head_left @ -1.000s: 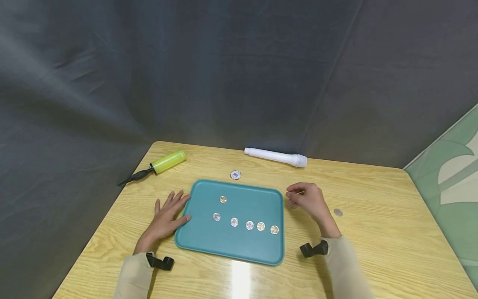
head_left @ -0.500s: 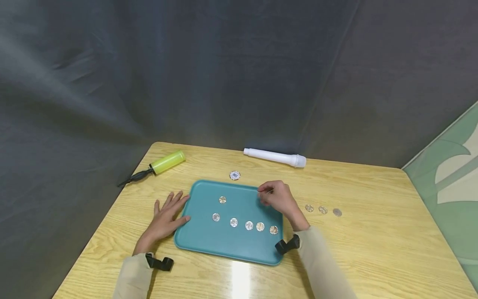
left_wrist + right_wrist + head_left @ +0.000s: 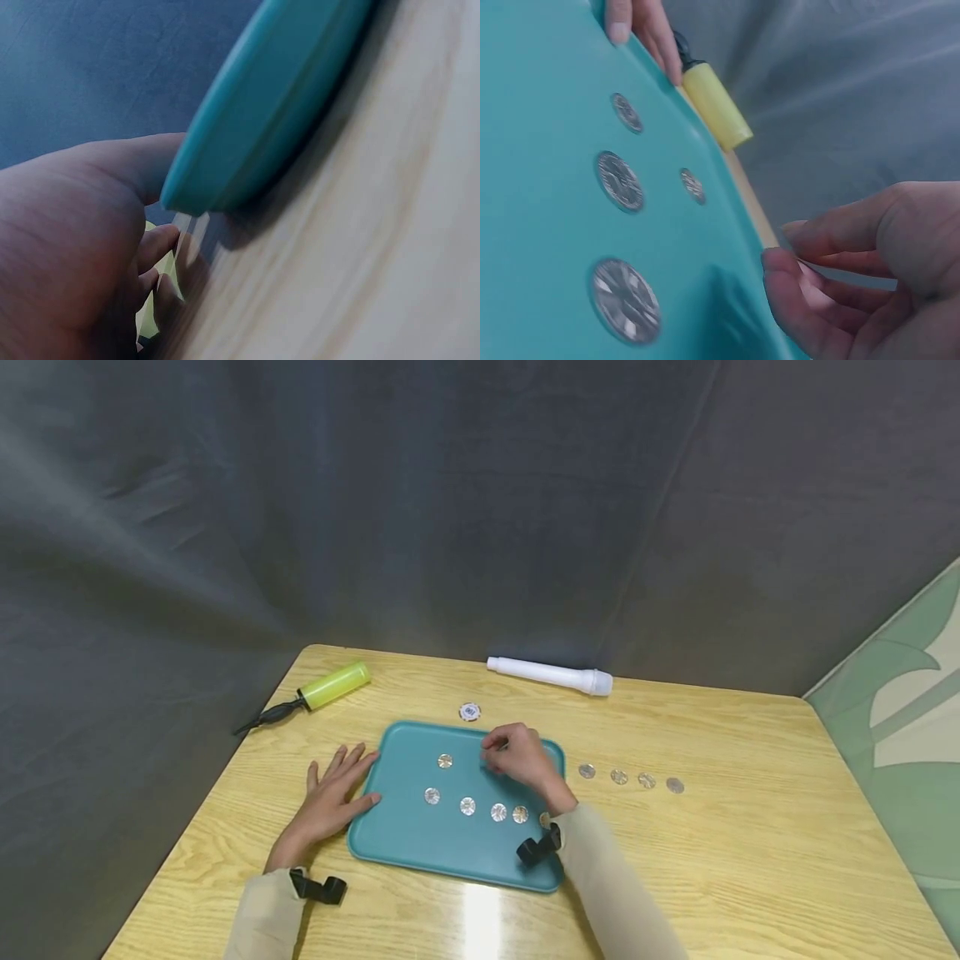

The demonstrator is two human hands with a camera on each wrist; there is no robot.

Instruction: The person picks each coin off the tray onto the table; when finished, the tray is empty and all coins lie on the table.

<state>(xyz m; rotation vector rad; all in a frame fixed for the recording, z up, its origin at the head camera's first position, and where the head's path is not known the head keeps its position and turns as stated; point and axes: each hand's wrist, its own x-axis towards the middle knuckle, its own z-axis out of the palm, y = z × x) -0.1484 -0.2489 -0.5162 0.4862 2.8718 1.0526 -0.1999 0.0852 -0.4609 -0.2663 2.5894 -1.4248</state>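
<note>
A teal tray (image 3: 465,860) lies on the table with silver coins (image 3: 467,806) and gold coins (image 3: 446,761) on it. The left hand (image 3: 330,806) rests at its left edge, fingers spread on the table, thumb on the rim; the left wrist view (image 3: 82,225) shows this thumb beside the tray wall. Above the tray's right half hovers the right hand (image 3: 521,758), to the right of the upper gold coin. In the right wrist view, its thumb and index tips are close together, fingers (image 3: 840,229) loosely bent, with no coin visible between them. Its forearm partly covers the rightmost coin.
Right of the tray, several coins (image 3: 618,777) lie in a row on the table. Behind it are a poker chip (image 3: 470,712) and a white toy microphone (image 3: 550,675). A yellow-green hand pump (image 3: 333,686) lies at the back left. A dark curtain (image 3: 480,510) hangs behind the table.
The right hand has moved left from the table beside the tray to above the tray, uncovering coins in the right-hand row. The left hand has stayed at the tray's edge.
</note>
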